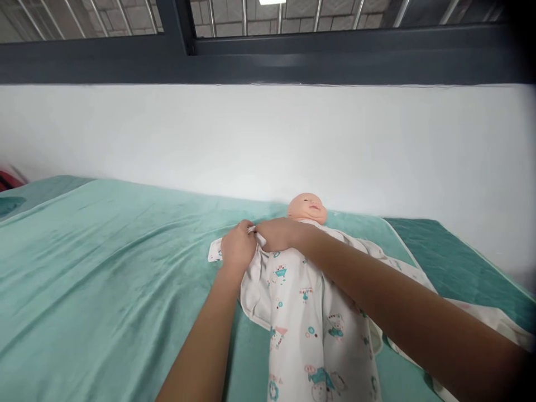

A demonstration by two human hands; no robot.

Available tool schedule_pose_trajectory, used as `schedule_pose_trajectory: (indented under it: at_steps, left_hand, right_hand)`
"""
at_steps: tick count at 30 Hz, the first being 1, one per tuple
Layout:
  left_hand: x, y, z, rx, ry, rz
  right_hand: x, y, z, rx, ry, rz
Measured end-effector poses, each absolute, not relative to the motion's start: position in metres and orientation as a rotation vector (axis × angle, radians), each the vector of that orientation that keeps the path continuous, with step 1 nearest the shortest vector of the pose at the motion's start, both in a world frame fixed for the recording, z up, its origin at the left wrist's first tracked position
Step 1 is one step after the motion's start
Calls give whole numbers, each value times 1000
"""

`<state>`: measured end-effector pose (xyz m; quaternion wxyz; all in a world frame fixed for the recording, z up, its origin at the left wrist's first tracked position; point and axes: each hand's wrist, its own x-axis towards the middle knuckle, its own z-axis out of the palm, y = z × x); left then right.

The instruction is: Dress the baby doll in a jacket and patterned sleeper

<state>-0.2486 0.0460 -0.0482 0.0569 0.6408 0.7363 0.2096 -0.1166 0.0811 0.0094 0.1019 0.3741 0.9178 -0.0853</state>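
A baby doll point(305, 206) lies on its back on a green bed cover point(104, 268), its head toward the wall. White baby clothing point(301, 329) printed with small cartoon animals covers its body. My left hand point(238, 245) is closed around the garment's sleeve point(215, 250), whose cuff sticks out past the fingers on the left. Beside it, my right hand point(278, 234) pinches white fabric of the same sleeve near the doll's shoulder. The fingertips of both hands almost meet. The doll's arms are hidden under cloth and hands.
More white printed cloth point(402, 268) spreads to the right of the doll, partly under my right forearm. A darker green cover point(444, 262) lies at the right. Behind the bed rises a white wall point(209, 139) below a dark window frame point(293, 61) with metal bars. Something red point(10, 180) shows at far left.
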Motion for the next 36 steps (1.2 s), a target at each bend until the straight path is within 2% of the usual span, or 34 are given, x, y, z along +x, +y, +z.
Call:
schedule_pose_trajectory:
  at_steps: [9, 15, 23, 28, 31, 36]
  left_hand:
    - [-251, 45, -45, 1950, 2151, 794]
    - [-255, 45, -44, 1934, 2087, 878]
    - [-262, 50, -53, 1986, 2080, 661]
    - [-256, 48, -52, 2215, 2217, 614]
    - [-248, 45, -50, 2422, 2136, 645]
    - [-241, 42, -48, 2545, 1876, 657]
  right_hand:
    - [-106, 72, 28, 1066, 2702, -149]
    - [-80, 69, 47, 1146, 2727, -250]
    - [-43, 79, 61, 1301, 2778, -198]
    - [-63, 72, 46, 1218, 2862, -172]
    - [-83, 72, 34, 1224, 2881, -200]
    - [-66, 57, 25, 1550, 2985, -439]
